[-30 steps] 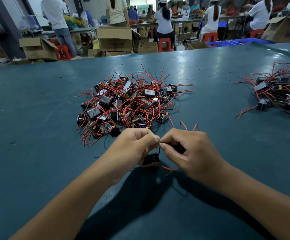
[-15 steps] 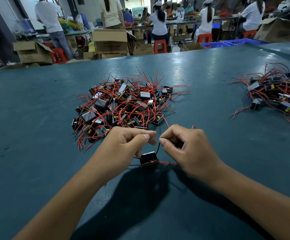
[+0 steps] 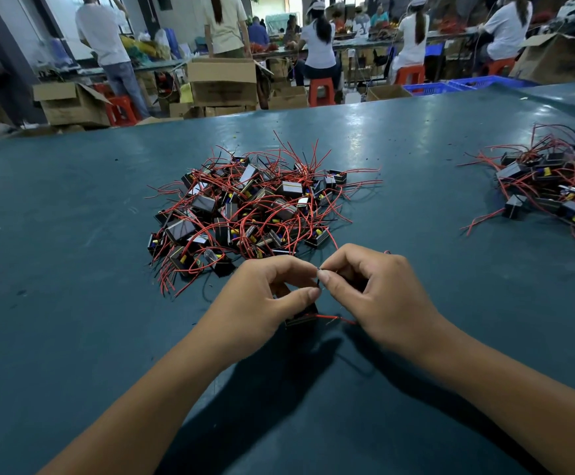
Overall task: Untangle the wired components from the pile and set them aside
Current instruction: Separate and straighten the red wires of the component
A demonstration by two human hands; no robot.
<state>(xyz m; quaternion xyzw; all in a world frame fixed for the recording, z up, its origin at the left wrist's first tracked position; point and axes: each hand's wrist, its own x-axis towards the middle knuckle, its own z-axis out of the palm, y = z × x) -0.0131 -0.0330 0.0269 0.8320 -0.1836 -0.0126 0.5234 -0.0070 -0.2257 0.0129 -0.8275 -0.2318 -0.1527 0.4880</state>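
Teal bench [image 3: 73, 337]: both hands pinch one component's black wire [image 3: 318, 281], left hand [image 3: 265, 296], right hand [image 3: 378, 293]; best eased apart slowly beside the pile [image 3: 248, 214].

Light falls from above and ahead of you: your left hand [image 3: 265, 296] and right hand [image 3: 378, 293] cast dark shadows toward you on the table [image 3: 73, 303]. Beyond them, pale glare. Edges bow; the background people blur.
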